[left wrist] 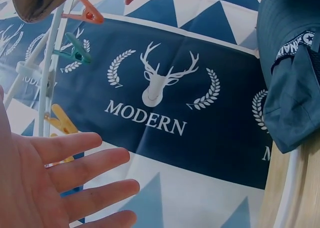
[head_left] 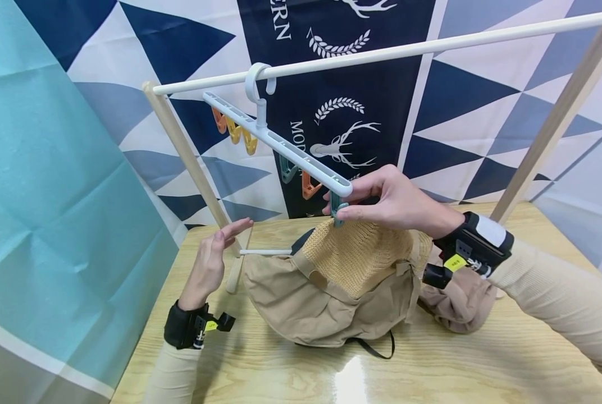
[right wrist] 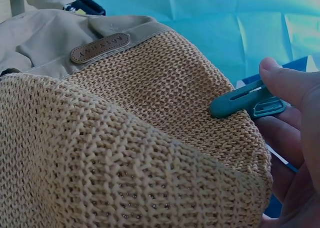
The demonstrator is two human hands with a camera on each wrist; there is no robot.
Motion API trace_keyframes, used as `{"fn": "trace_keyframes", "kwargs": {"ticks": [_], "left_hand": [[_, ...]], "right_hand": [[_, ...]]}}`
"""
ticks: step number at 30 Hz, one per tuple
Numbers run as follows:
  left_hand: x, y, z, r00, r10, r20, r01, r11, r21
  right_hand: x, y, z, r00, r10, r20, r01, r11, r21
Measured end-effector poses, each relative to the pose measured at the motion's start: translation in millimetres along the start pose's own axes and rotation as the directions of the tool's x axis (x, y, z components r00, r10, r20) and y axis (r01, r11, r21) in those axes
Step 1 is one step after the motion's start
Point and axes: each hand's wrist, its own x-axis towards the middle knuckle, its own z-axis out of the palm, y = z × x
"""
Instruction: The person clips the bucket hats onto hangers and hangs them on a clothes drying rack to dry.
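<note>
My right hand (head_left: 399, 203) pinches a teal clothes clip (head_left: 337, 207) at the near end of a pale blue hanger (head_left: 301, 157). In the right wrist view, this clip (right wrist: 235, 101) lies over the edge of a woven straw-coloured sun hat (right wrist: 165, 82). The hat has a beige cloth brim (head_left: 296, 303) and a brown label (right wrist: 100, 47), and hangs below the clip. To its left, my left hand (head_left: 211, 264) is held up with straight fingers and touches nothing. Orange (head_left: 309, 186), teal (head_left: 287, 169) and yellow clips (head_left: 250, 143) also hang from the hanger.
The hanger hooks over a white rail (head_left: 407, 49) between wooden posts (head_left: 559, 118). A pinkish-brown cloth hat (head_left: 460, 300) lies on the wooden table (head_left: 260, 365) at right. A dark blue cap (left wrist: 290, 102) is behind the sun hat.
</note>
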Motion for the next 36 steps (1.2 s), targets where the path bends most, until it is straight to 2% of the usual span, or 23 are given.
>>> {"fn": "trace_keyframes", "kwargs": {"ticks": [6,15,22,36], "left_hand": [[1.4,0.4,1.7,1.0,0.002,0.008,-0.002,1.0,0.001],[3.2,1.3,6.2,1.0,0.0,0.02,0.001,1.0,-0.012],[5.0,0.2,8.4,1.0,-0.004,0.028,0.005,1.0,-0.022],[6.5,-2.3,9.9,0.999,0.005,0.035,-0.004,1.0,-0.026]], "right_hand": [[0.8,0,0,1.0,-0.005,-0.011,0.005,1.0,-0.013],[-3.7,4,2,0.998,0.061,-0.008,-0.061,0.998,-0.002],[-14.6,9,-5,0.993,0.101,-0.064,-0.104,0.993,-0.048],[-43.7,21,-35,0.994,0.004,-0.109,-0.01,0.998,-0.055]]}}
